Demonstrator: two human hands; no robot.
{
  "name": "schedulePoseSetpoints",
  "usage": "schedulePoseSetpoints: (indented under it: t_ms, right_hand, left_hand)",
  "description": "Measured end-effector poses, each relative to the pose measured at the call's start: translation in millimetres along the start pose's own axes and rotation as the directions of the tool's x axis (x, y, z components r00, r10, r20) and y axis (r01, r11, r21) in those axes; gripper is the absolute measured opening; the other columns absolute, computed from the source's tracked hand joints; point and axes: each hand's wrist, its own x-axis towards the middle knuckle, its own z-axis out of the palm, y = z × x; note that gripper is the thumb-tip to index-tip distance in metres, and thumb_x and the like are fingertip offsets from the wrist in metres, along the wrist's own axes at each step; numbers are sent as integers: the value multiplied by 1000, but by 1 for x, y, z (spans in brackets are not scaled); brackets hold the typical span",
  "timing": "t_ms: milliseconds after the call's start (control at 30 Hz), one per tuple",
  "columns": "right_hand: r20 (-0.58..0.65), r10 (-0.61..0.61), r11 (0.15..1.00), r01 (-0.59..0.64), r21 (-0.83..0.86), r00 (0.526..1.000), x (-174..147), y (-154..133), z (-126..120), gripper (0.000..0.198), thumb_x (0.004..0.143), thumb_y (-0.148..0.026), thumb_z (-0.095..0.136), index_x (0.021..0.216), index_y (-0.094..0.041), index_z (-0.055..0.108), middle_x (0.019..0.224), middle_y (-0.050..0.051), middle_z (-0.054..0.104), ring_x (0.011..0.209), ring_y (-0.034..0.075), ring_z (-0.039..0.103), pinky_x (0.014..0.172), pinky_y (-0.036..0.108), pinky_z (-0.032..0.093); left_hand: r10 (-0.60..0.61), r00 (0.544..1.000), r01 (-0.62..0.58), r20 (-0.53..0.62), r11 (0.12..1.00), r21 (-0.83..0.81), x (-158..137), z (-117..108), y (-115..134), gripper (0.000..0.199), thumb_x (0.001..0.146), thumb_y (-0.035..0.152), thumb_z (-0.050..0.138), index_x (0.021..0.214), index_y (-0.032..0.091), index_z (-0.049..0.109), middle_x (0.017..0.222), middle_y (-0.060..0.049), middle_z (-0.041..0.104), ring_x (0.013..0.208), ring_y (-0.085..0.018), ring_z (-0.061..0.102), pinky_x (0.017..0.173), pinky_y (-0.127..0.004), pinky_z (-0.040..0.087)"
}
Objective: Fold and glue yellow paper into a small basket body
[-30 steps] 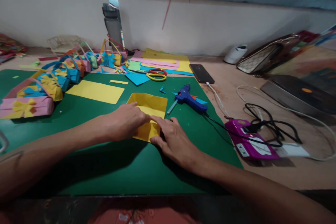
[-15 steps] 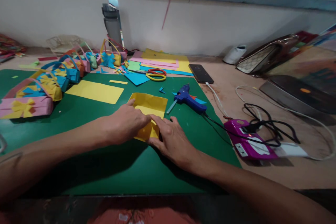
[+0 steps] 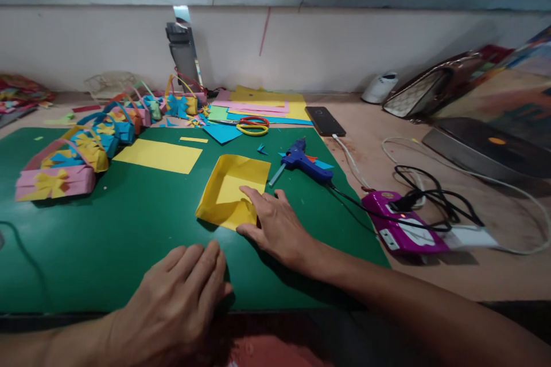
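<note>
Yellow folded paper (image 3: 230, 186), its right part under the right-hand fingers (image 3: 255, 198)

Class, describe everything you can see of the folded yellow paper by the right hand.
The yellow paper looks like stiff, plain card. It is creased, with its left, far and near sides turned up around a flat middle, like a shallow, open tray. It sits slightly askew on the green surface, open side up. The right hand touches it, index finger over the inside and thumb at the near edge, hiding part of its right side. Whether the hand grips it is unclear.
</note>
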Motion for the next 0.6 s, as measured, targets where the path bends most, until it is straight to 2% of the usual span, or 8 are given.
schedulePoseSetpoints:
  t_ms: [233, 333, 467, 600]
  right_hand:
    - [36, 26, 1000, -27, 6, 999, 0, 0, -1, 63, 78, -27, 62, 134, -12, 36, 120, 15, 58, 114, 29, 49, 99, 51, 22]
    - [46, 24, 1000, -25, 15, 999, 1, 2, -2, 62, 78, -24, 61, 134, -12, 36, 119, 14, 58, 114, 27, 49, 99, 49, 22]
    - [46, 34, 999, -33, -9, 998, 4, 4, -8, 56, 78, -18, 56, 131, -12, 39, 111, 12, 62, 107, 25, 53, 96, 46, 25]
    - [21, -11, 988, 14, -151, 1000, 1, 7, -15, 47, 79, -16, 55, 125, -14, 45, 95, 9, 67, 92, 23, 57, 88, 44, 31]
  left_hand:
    - [-69, 985, 82, 161, 994, -76, 8, 23, 0, 59, 88, 55, 36, 111, 5, 55, 117, -20, 58, 92, -28, 54, 70, -39, 46]
    - [-60, 979, 88, 193, 986, -142, 11, 24, -3, 62, 87, 56, 35, 114, 4, 54, 117, -20, 57, 93, -29, 51, 73, -41, 45]
    - [-57, 947, 139, 317, 960, -242, 15, 22, -8, 64, 86, 60, 32, 121, 9, 48, 111, -17, 56, 89, -27, 49, 73, -42, 44]
    - [-68, 924, 186, 376, 939, -288, 18, 22, -11, 68, 84, 64, 30, 128, 13, 41, 105, -13, 54, 87, -26, 46, 74, -43, 44]
